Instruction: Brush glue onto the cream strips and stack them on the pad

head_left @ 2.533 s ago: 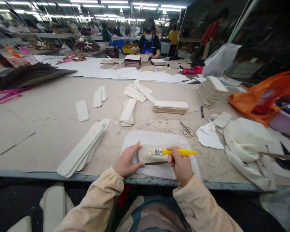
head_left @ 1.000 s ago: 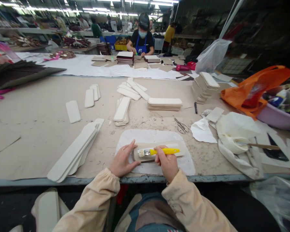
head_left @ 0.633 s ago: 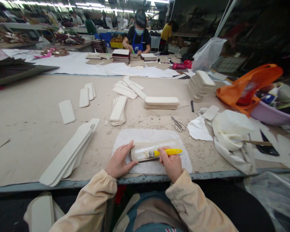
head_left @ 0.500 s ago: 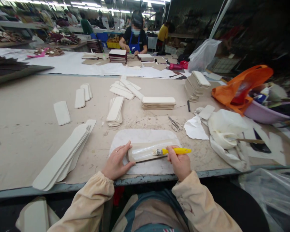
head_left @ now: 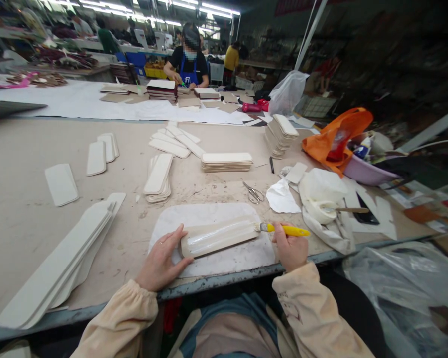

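Note:
A long beige panel [head_left: 224, 233] with rounded corners lies on a white sheet [head_left: 160, 219], a wet, glossy streak of what looks like glue along its top. My left hand [head_left: 162, 261] grips the panel's left end, thumb at the near edge and fingers at the far edge. In my right hand [head_left: 291, 246] is a paintbrush [head_left: 289, 229] with a yellow handle. Its pale bristles touch the panel near the right end. The underside of the panel is hidden.
Long cream panels [head_left: 70, 253] lie fanned at left. Beyond the sheet are stacked panels [head_left: 227, 161] and scissors [head_left: 254, 193]. A white container [head_left: 321, 191] wrapped in cloth stands at right, near a purple basin [head_left: 369, 169]. A co-worker [head_left: 188, 62] sits across the table.
The brush has moved right along the panel, from right of its middle to near its right end. The glossy streak now reaches further right. My left hand keeps its hold; the camera view has shifted.

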### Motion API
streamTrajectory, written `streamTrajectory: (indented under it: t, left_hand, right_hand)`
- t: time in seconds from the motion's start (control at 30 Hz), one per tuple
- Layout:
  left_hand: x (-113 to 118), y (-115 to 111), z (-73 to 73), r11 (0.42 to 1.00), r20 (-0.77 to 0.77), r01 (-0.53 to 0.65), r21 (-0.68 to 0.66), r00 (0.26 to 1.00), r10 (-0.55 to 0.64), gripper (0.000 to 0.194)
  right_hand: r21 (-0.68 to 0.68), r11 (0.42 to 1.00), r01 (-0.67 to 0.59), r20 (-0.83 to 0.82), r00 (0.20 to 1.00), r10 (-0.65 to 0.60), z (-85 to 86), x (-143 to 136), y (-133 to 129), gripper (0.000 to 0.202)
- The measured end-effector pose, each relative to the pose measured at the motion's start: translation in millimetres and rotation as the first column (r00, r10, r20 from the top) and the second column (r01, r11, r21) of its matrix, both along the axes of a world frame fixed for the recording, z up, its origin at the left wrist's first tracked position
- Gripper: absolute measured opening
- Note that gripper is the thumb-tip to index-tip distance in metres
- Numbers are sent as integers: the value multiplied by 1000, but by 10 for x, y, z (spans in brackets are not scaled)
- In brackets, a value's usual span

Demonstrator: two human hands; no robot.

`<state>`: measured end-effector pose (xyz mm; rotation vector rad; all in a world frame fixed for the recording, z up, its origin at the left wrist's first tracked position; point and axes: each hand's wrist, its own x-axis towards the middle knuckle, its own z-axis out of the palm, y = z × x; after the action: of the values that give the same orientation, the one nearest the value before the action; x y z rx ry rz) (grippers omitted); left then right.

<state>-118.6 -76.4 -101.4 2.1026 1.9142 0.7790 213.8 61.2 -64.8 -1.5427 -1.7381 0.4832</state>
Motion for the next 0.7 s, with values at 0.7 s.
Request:
streamTrajectory:
  t: [0.7]
  left_hand:
    - [22,-14,22,1000,55,3,17,998,-4,91]
  right_hand:
    - [-206,945,-255,-534,838,109,133,-516,-292,40]
